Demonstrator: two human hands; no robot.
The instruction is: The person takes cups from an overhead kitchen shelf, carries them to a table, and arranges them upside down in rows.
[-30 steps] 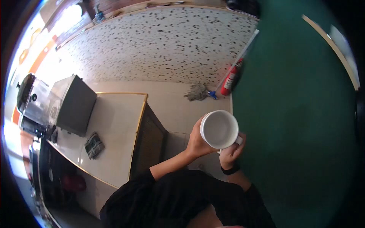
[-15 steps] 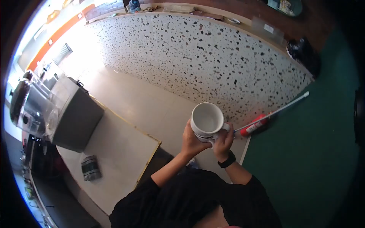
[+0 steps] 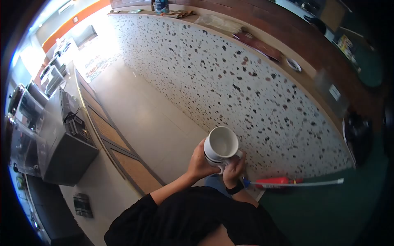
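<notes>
A white mug (image 3: 222,142) is held upright in front of my body, its open top facing me; it looks empty. Just beneath it, part of a second white cup (image 3: 214,162) shows, so the two appear stacked. My left hand (image 3: 198,163) wraps round their left side. On the right, my right hand (image 3: 234,168) closes on the handles, with a dark band at its wrist. The undersides of the cups are hidden by my fingers.
A counter (image 3: 98,180) at left bears a grey machine (image 3: 67,151) and a folded checked cloth (image 3: 83,205). Ahead runs a speckled wall (image 3: 230,86) with a ledge holding several items. A red fire extinguisher (image 3: 274,181) and a pole (image 3: 312,184) lie near my right side.
The view has swung round, bringing the speckled wall and the aisle beside the counter more into sight. Both hands keep hold of the mugs, and the lower one shows more than at first.
</notes>
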